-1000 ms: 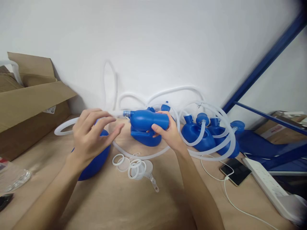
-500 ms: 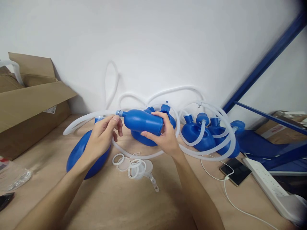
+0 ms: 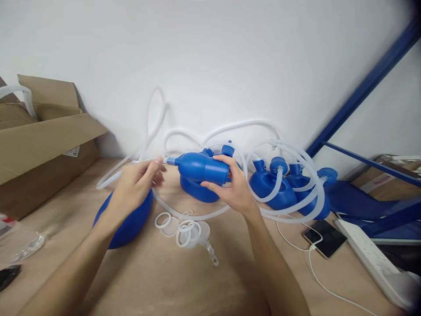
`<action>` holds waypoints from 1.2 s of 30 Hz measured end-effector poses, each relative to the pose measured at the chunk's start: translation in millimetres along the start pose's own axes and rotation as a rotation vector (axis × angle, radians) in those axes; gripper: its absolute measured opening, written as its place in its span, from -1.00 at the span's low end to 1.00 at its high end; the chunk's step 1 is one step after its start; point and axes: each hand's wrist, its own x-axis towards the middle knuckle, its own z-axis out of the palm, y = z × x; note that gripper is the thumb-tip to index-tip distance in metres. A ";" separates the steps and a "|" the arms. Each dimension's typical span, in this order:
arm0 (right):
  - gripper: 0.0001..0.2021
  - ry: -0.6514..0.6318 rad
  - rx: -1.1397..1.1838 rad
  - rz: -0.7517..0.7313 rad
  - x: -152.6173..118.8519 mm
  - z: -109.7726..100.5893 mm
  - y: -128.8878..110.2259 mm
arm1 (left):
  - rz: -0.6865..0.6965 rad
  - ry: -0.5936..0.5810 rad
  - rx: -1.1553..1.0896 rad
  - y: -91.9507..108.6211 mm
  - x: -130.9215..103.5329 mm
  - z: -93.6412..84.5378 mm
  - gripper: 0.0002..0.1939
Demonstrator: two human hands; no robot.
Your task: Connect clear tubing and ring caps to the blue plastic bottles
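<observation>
My right hand (image 3: pixel 237 182) is wrapped around the wide end of a blue plastic funnel-shaped cup (image 3: pixel 200 166), which lies sideways in the air with its narrow spout to the left. At that spout, my left hand (image 3: pixel 141 177) is closed on the end of a clear white hose (image 3: pixel 113 176); the fingertips partly hide it. Below my left forearm rests a blue bottle (image 3: pixel 131 224), mostly covered by the arm. Another blue bottle (image 3: pixel 199 191) stands behind and under the cup. Several translucent rings (image 3: pixel 188 232) and flat lids lie on the table between my arms.
To the right are two blue bottles (image 3: pixel 274 188) with coiled hoses (image 3: pixel 315 193). A phone (image 3: pixel 324 237), a white cable and a power strip (image 3: pixel 368 259) lie nearer the right edge. An open cardboard box (image 3: pixel 46 171) and a clear plastic bottle (image 3: pixel 21 241) occupy the left.
Both hands and the blue cup have shifted slightly right. My left hand has turned and covers more of the hose end, and the hose loop on the left has moved and sagged.
</observation>
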 end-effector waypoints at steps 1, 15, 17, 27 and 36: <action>-0.40 -0.017 0.009 0.017 0.2 -1.8 -1.2 | 0.122 0.127 0.174 -0.6 -1.8 -4.1 -0.55; -0.48 -0.123 0.089 -0.081 -0.1 -4.0 -2.5 | 0.418 -0.181 0.511 -18.2 -3.3 9.3 -0.46; -0.48 -0.121 0.093 -0.126 -0.2 -4.0 1.6 | 0.372 -0.181 0.553 -20.4 -3.3 15.1 -0.46; -0.31 0.030 0.060 -0.015 -1.5 -20.8 -2.2 | 0.183 0.004 0.559 -22.3 23.6 -43.3 -0.40; -0.16 0.028 -0.092 0.189 3.8 -30.4 19.4 | -0.370 -0.123 0.863 -136.9 59.5 -118.8 -0.32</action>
